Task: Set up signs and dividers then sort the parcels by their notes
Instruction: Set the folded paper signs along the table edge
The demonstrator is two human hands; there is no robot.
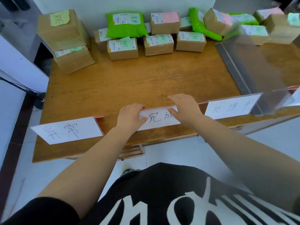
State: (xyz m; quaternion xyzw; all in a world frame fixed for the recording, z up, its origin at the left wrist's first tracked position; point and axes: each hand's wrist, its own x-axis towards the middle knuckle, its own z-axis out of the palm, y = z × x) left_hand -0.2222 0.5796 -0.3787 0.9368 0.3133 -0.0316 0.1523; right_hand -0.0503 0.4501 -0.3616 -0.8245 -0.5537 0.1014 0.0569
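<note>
At table (113,82) front edge, middle sign (159,118) gripped at both ends: left hand (131,114) and right hand (185,109) each closed narrowly on its top edge, between left sign (68,129) and right sign (230,108). Step judged: sign setup, nearly done. Next: release once squared, stand clear divider (259,65) between zones; parcels (123,49) unsorted at back.

Both hands cover the ends of the middle sign (159,118), so only 2 characters read. The clear divider (266,65) runs off the right edge, blurring the parcels (253,32) behind it. Writing on the parcel notes (125,43) is too small to read.
</note>
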